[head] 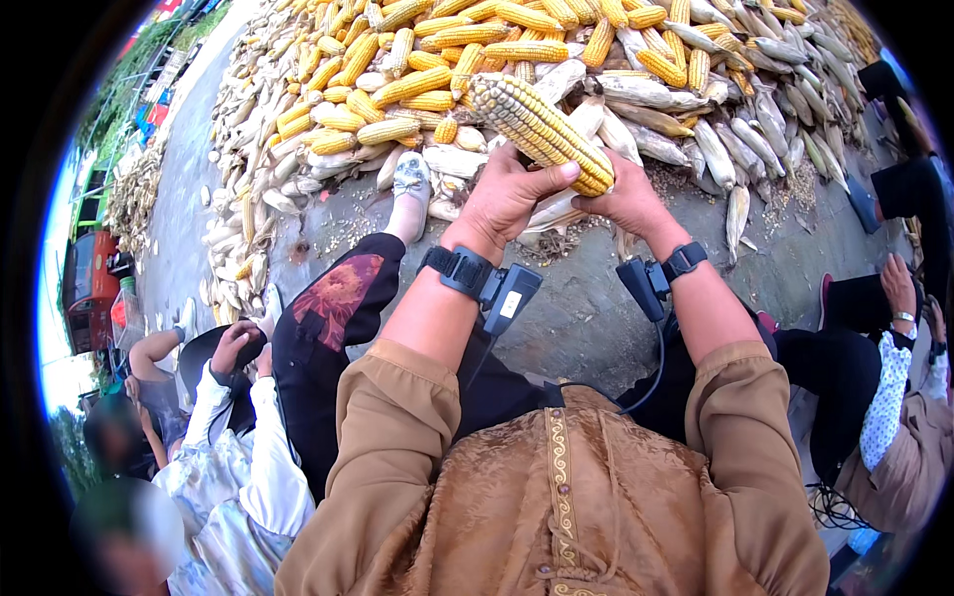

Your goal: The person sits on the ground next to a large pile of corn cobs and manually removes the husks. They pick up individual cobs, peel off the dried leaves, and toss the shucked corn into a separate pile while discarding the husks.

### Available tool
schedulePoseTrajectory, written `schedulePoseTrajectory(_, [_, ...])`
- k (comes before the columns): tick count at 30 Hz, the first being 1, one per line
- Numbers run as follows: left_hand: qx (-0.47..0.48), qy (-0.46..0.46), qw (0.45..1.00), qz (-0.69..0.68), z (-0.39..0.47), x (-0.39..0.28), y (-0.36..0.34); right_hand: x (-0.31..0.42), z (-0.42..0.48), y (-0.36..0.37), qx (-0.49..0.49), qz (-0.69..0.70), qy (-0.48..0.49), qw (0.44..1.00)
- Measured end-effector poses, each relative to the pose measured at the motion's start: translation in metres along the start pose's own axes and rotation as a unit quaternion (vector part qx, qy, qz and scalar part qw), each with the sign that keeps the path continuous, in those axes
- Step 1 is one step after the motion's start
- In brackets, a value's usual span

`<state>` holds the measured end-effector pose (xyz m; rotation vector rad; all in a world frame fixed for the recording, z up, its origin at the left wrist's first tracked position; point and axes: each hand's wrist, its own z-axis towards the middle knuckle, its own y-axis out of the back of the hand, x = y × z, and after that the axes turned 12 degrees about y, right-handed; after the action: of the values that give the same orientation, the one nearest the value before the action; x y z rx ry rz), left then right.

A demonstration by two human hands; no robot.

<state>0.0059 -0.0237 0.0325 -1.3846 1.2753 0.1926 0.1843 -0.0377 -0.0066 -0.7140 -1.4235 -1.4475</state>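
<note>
A large ear of corn [540, 128] with bare yellow kernels is held between both hands, its paler end pointing up and to the left. My left hand [510, 190] grips it from the left, with the thumb laid across the lower part. From the right, my right hand [630, 195] holds the lower end near the base. Pale husk [555, 214] hangs below the ear between the hands. Just beyond lies a heap of bare yellow ears [425, 84] mixed with ears still in dry husks [648, 141].
Seated people are close on both sides: a person in a white top [231, 477] at left, another in a brown vest [887, 477] at right. Loose kernels [794, 197] litter the concrete ground [559, 320]. A cable [659, 365] runs from the right wrist device. A red vehicle [93, 290] stands far left.
</note>
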Motion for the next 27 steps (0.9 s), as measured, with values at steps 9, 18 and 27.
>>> schedulePoseTrajectory(9, [-0.342, -0.171, 0.924, -0.015, 0.024, 0.032, -0.036, 0.033, 0.003, -0.045, -0.119, -0.161, 0.022, 0.979])
schedulePoseTrajectory(18, [-0.265, -0.027, 0.964, -0.02, 0.028, 0.013, 0.002, 0.025, -0.005, -0.037, -0.071, -0.278, 0.181, 0.941])
schedulePoseTrajectory(27, [-0.222, 0.036, 0.974, -0.026, 0.033, 0.018, 0.039, 0.036, -0.014, -0.012, 0.064, -0.354, 0.256, 0.897])
